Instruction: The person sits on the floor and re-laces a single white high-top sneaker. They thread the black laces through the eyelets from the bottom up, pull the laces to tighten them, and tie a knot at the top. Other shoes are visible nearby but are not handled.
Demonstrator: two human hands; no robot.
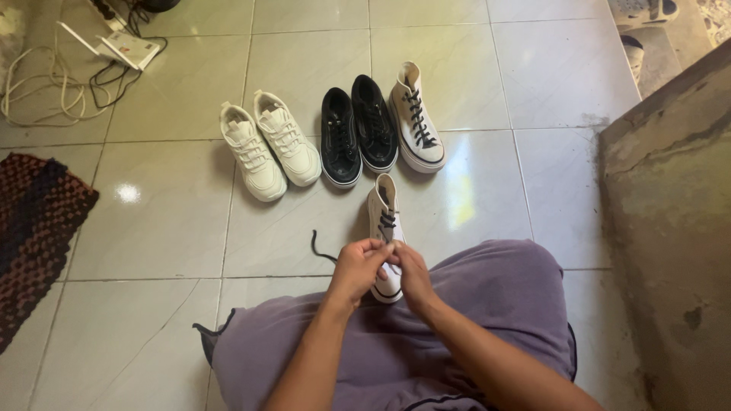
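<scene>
Glossy cream floor tiles [167, 228] fill pretty much the whole view, with dark grout lines and a bright glare spot out at 9 o'clock. Over at 3 o'clock there's a rough grey concrete slab [670, 228], kinda stained and worn. Down at 6 o'clock is the person's lap in purple fabric [487, 304], both forearms coming up out of it toward the middle.

At 8 to 9 o'clock a brown and black woven mat [34, 236] pokes in from the edge. Up at 11 o'clock there's a tangle of white and black cables [53, 84] around a white router [126, 49].

Shoes next, lined up around 12 o'clock: a pair of chunky white sneakers [270, 148] on the left, a pair of black low-tops [358, 129] right beside them, then a single white high-top with black laces [417, 118], fully laced, touching the black pair.

Its partner, the white high-top [384, 217], sits dead centre just in front of the knees, toe pointing toward the person, only partly laced. One loose end of the black lace [320, 250] trails on the tile toward 9 o'clock.

Left hand [358, 266] is pinched shut on the lace right over the shoe. Right hand [411, 274] is pressed against it, fingers curled in at the same spot; looks like it's gripping lace too, but I can't tell for sure.
</scene>
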